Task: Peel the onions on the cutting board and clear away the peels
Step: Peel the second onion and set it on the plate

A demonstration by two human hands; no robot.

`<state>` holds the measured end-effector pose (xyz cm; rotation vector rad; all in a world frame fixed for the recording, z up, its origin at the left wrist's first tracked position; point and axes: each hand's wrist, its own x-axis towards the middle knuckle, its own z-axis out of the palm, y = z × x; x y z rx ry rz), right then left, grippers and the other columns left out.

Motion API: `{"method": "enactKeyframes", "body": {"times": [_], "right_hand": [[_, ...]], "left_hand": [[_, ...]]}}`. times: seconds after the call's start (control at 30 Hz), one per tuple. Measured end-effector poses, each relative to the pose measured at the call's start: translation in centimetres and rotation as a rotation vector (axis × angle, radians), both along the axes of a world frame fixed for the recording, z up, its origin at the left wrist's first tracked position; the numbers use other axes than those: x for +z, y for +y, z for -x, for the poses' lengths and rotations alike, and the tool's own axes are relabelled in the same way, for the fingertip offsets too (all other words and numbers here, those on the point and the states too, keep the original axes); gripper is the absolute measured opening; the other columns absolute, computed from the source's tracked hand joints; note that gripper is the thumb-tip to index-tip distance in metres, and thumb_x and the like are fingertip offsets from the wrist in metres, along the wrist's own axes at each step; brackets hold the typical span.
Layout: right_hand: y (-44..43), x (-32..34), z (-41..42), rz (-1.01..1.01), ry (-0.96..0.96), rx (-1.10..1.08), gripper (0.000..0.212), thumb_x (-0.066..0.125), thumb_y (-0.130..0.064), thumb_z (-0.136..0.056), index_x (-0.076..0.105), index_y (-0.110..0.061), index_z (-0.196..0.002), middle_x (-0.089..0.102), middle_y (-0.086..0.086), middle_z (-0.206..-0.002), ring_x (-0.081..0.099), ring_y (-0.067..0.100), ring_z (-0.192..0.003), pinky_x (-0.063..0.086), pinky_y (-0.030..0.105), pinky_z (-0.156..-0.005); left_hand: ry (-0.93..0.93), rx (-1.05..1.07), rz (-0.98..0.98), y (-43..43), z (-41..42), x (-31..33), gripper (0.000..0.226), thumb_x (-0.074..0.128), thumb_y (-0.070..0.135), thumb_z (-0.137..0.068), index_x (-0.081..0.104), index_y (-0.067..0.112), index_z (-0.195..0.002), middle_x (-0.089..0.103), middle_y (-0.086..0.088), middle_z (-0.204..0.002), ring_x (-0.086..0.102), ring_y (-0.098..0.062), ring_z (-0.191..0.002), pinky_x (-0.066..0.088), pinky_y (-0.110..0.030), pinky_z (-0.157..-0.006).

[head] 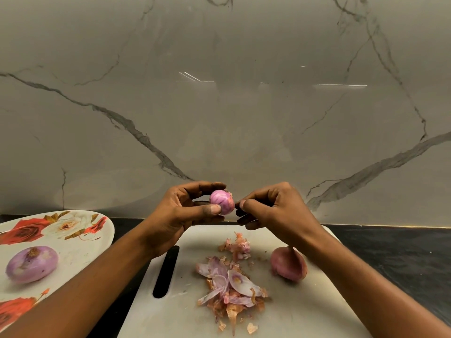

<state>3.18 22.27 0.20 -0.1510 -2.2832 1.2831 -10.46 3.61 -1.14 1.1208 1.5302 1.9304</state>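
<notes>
Left hand (pixel 185 212) grips a small onion (pixel 221 203) above the cutting board (pixel 305 309); right hand (pixel 275 211) pinches its edge. On the board lie peels (pixel 231 289) and an unpeeled onion (pixel 288 264). Black counter (pixel 402 259), floral plate (pixel 80 259) with peeled onion (pixel 31 264) at left, marble wall (pixel 219 106) behind.

Three onions are in view: one small peeled onion (pixel 221 203) held up between the fingers, one large peeled onion (pixel 31 264) on the plate, and one unpeeled onion (pixel 288 264) on the board. There is one flowered plate (pixel 80 252) and one white cutting board (pixel 305 313). Two hands show, the left hand (pixel 180 215) and the right hand (pixel 275 211). The peels lie in two heaps, a small heap (pixel 238 247) and a big heap (pixel 231 289).
</notes>
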Motion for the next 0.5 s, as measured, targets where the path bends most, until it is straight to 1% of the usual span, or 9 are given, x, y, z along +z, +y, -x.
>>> {"method": "enactKeyframes", "body": {"times": [0.1, 0.17, 0.27, 0.4, 0.5], "right_hand": [[-0.27, 0.30, -0.13, 0.078, 0.006, 0.028, 0.019, 0.076, -0.020, -0.096, 0.084, -0.004, -0.095, 0.081, 0.009, -0.085, 0.081, 0.022, -0.079, 0.068, 0.042, -0.076], [-0.37, 0.36, -0.20, 0.093, -0.001, 0.039, 0.022, 0.079, -0.025, -0.093, 0.083, -0.004, -0.096, 0.081, 0.010, -0.085, 0.081, 0.022, -0.079, 0.068, 0.039, -0.075], [-0.41, 0.28, -0.20, 0.080, -0.006, 0.034, 0.017, 0.081, -0.019, -0.091, 0.083, -0.004, -0.098, 0.081, 0.010, -0.083, 0.081, 0.022, -0.077, 0.067, 0.034, -0.073], [-0.49, 0.17, -0.25, 0.112, -0.012, 0.054, 0.008, 0.080, -0.012, -0.091, 0.083, -0.006, -0.095, 0.081, 0.010, -0.080, 0.081, 0.024, -0.076, 0.066, 0.029, -0.070], [-0.34, 0.08, -0.25, 0.081, 0.013, 0.042, 0.006, 0.079, -0.010, -0.092, 0.083, -0.007, -0.095, 0.081, 0.008, -0.080, 0.081, 0.022, -0.075, 0.067, 0.031, -0.072]], "left_hand": [[0.030, 0.014, 0.009, -0.02, -0.07, -0.07, 0.055, 0.079, 0.000, -0.073, 0.070, 0.009, -0.126, 0.077, -0.010, -0.120, 0.076, -0.033, -0.109, 0.064, -0.035, -0.087], [0.044, 0.024, 0.008, -0.02, -0.08, -0.10, 0.055, 0.080, -0.001, -0.070, 0.072, 0.009, -0.123, 0.079, -0.010, -0.117, 0.076, -0.031, -0.107, 0.063, -0.032, -0.086], [0.081, 0.030, 0.009, 0.02, -0.02, -0.19, 0.053, 0.082, -0.002, -0.069, 0.074, 0.009, -0.120, 0.078, -0.012, -0.116, 0.076, -0.031, -0.108, 0.063, -0.033, -0.086], [0.109, 0.042, 0.008, -0.07, 0.21, -0.29, 0.053, 0.083, -0.002, -0.068, 0.074, 0.007, -0.120, 0.078, -0.012, -0.118, 0.074, -0.032, -0.112, 0.063, -0.036, -0.089], [0.067, 0.020, -0.002, -0.09, 0.18, -0.28, 0.054, 0.081, -0.004, -0.069, 0.073, 0.006, -0.122, 0.077, -0.015, -0.119, 0.074, -0.034, -0.112, 0.063, -0.037, -0.091]]}}
